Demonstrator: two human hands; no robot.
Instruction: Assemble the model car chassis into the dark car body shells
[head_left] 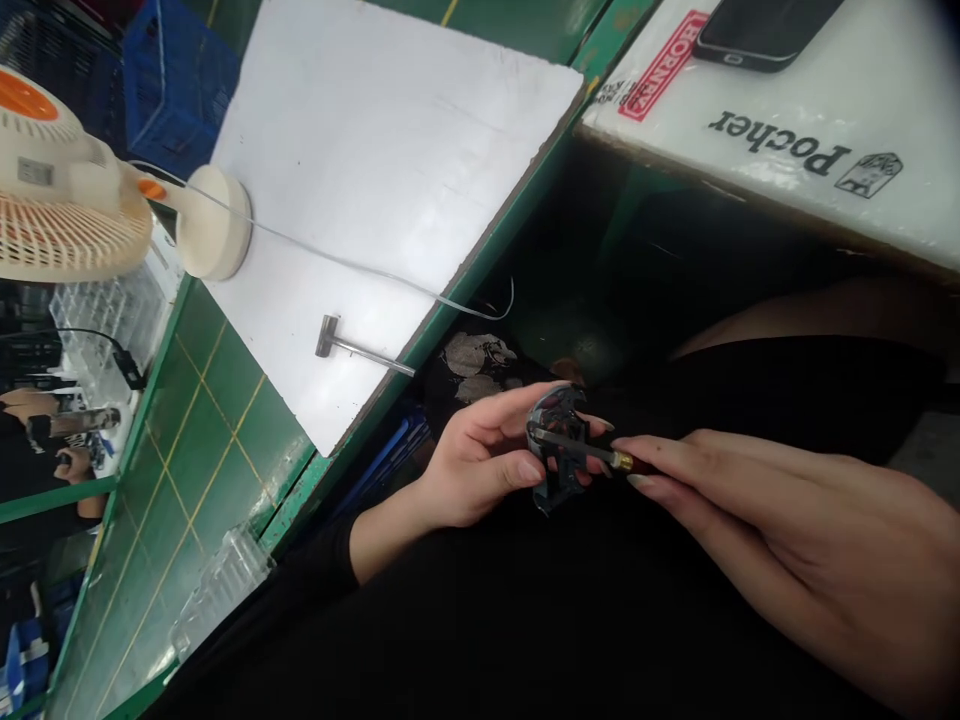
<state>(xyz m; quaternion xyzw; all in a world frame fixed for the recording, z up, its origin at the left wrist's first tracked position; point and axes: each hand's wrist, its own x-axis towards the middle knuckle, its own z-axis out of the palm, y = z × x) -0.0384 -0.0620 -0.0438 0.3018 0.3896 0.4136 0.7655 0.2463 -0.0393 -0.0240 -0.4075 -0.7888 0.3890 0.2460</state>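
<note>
My left hand (487, 455) grips a dark, curved plastic part (556, 490) with cut-out openings, held over my lap. Between the thumb and fingers of my right hand (795, 530) is a slim tool, seemingly a file (574, 442), with a flat grey blade and a brass-coloured collar. Its handle is mostly hidden by my fingers. The blade's far end lies against the upper part of the dark piece; I cannot tell whether it passes into an opening. A small metal hammer (367, 355) rests on the white board, left of my left hand.
The white board (390, 130) covers part of the green table (217, 430). A cream and orange fan (75, 190) stands on it, its cable trailing across. A phone (765, 30) lies on a wrapped white package (795, 90). At far left are another person's hands (75, 465).
</note>
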